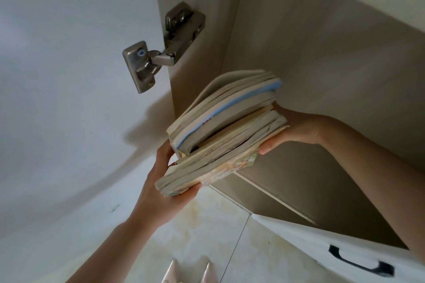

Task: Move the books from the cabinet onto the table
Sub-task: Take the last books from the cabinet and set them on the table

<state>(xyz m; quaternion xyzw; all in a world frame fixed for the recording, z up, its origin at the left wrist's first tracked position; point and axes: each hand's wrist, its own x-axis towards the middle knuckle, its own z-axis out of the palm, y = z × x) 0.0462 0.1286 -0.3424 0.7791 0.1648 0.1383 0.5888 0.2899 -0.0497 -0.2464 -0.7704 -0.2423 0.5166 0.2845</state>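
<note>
Fingers of both hands are curled under and round the books (220, 131), so the loose stack is clamped from two ends in front of the cabinet (322, 76), clear of its shelf: left hand (165, 188), right hand (296, 131). No writing can be read.

No text, number or brand can be read. The metal hinge (147, 62) at centre left of the frame bears a small round blue mark, too small to make out. The bottom cover of the stack of books (220, 131) shows a coloured printed picture, without legible lettering.
</note>
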